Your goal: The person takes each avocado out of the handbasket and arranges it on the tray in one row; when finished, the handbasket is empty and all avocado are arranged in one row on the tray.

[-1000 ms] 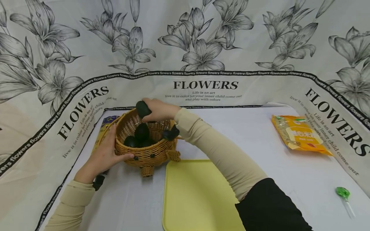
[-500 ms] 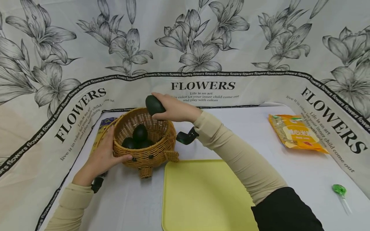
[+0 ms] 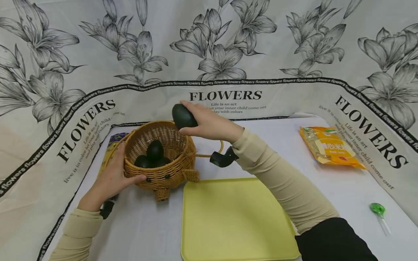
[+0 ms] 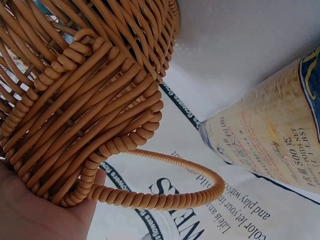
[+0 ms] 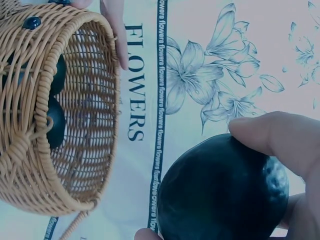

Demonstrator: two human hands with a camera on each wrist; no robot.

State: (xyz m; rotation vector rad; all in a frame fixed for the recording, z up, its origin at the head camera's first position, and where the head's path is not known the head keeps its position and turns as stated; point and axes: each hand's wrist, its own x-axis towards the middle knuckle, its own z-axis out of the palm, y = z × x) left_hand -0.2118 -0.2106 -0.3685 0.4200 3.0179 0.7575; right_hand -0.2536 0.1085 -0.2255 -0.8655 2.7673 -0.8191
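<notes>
A dark green avocado (image 3: 183, 116) is held in my right hand (image 3: 212, 123), above the right rim of the wicker basket (image 3: 176, 177). In the right wrist view, thumb and fingers grip the avocado (image 5: 220, 190) from its sides. My left hand (image 3: 111, 174) holds the basket's left side, its thumb on the front below the rim. The left wrist view shows that palm (image 4: 45, 220) against the basket's woven ear (image 4: 85, 115). Several more avocados (image 3: 155, 150) lie inside the basket, one on top of the others.
A yellow tray (image 3: 235, 217) lies right of and nearer than the basket. An orange food packet (image 3: 331, 146) and a green lollipop (image 3: 378, 209) are on the right of the white table. Behind my left hand stands a yellow and blue packet (image 3: 112, 146), beside the basket.
My right hand has lifted the avocado out from over the basket and moved it to the right and slightly up. The left hand keeps its place on the basket.
</notes>
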